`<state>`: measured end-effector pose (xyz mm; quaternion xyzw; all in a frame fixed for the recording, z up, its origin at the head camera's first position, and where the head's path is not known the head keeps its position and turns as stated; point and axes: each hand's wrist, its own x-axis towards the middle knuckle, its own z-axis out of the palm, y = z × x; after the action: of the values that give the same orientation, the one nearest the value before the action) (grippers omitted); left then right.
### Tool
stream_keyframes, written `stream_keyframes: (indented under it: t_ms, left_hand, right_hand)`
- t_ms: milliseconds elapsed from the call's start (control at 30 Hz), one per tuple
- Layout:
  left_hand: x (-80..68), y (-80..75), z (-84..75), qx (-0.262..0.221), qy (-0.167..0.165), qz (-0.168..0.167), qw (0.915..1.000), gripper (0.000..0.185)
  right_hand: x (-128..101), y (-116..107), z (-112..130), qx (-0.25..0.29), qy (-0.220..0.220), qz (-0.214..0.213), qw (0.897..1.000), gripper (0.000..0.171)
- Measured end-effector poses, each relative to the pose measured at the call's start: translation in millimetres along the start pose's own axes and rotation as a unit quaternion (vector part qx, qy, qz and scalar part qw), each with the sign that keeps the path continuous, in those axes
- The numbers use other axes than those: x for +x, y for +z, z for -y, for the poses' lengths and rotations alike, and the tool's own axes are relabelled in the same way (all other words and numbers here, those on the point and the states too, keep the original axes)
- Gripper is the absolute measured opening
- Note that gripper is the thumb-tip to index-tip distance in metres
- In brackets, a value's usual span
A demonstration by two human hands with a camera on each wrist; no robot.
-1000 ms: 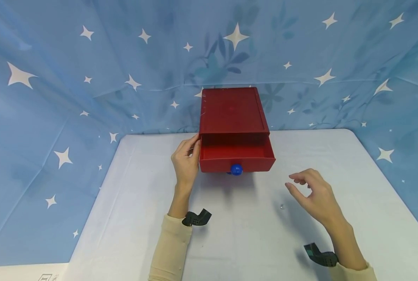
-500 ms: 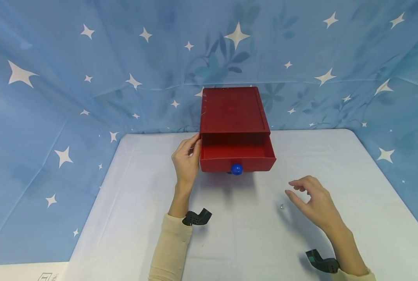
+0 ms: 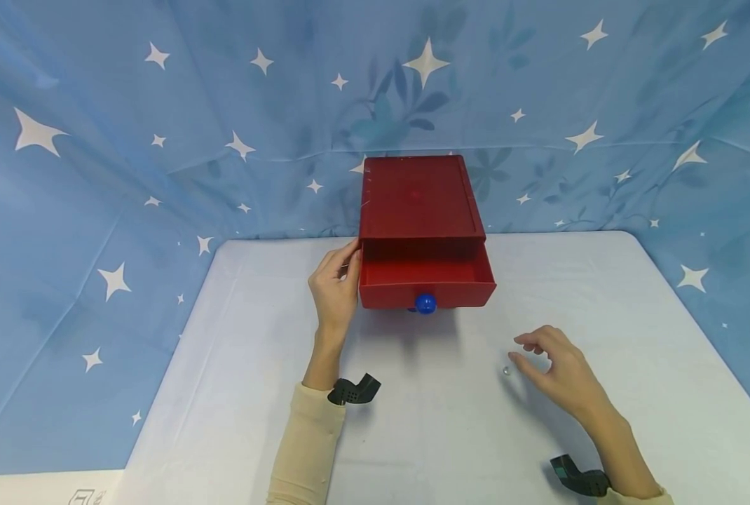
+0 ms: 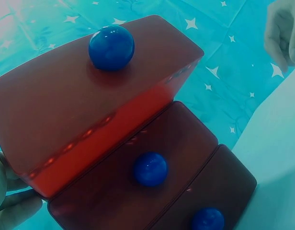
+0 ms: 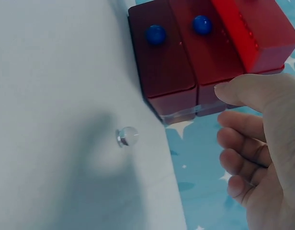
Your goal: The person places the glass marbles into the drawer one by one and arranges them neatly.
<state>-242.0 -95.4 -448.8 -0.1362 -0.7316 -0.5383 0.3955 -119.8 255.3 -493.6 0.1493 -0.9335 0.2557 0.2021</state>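
white table point(image 3: 255, 393), red drawer box point(image 3: 416, 200), clear bead point(image 3: 505, 371)

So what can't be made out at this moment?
- Head view: the lower drawers are hidden under the open top drawer.
- Head view: the clear bead by the right hand is too small to identify.
- Left wrist view: the left hand is cut off by the edge, its hold on the red box unclear.

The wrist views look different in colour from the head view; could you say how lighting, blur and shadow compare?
Head view: even light, sharp; the right hand casts a soft shadow on the table. Left wrist view: teal cast, glare on the top blue knob, left-hand fingers blurred. Right wrist view: cool cast, right hand blurred, clear bead shadowed.
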Motion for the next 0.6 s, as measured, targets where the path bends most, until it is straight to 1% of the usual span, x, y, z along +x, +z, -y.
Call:
stream_keyframes:
  t_ms: [100,200,367,433,500,600]
  left_hand:
    - [0.6,0.9,-1.0,0.004,-0.004,-0.003,1.0,0.023]
    - [1.7,1.9,-4.6,0.011,-0.008,-0.008,0.9999,0.022]
    - [5.3,-0.8,-23.3,0.013,-0.006,-0.013,0.9998,0.021]
    - [6.6,-2.4,-30.2,0.013,-0.005,-0.013,0.9998,0.021]
    - [6.9,-3.3,-33.5,0.013,-0.007,-0.012,0.9998,0.02]
    - [6.4,-2.7,-31.7,0.012,-0.013,-0.01,0.9998,0.02]
  right_hand:
    - [-1,2,-2,0.004,-0.001,0.007,1.0,0.031]
    - [-3,3,-3,0.003,0.007,0.022,1.0,0.029]
    - [-7,6,-4,0.002,0.021,0.058,0.998,0.027]
    - [-9,8,-5,0.001,0.021,0.065,0.998,0.026]
    - [-10,9,-6,-0.001,0.021,0.068,0.997,0.026]
    - [-12,11,-7,0.0,0.023,0.072,0.997,0.026]
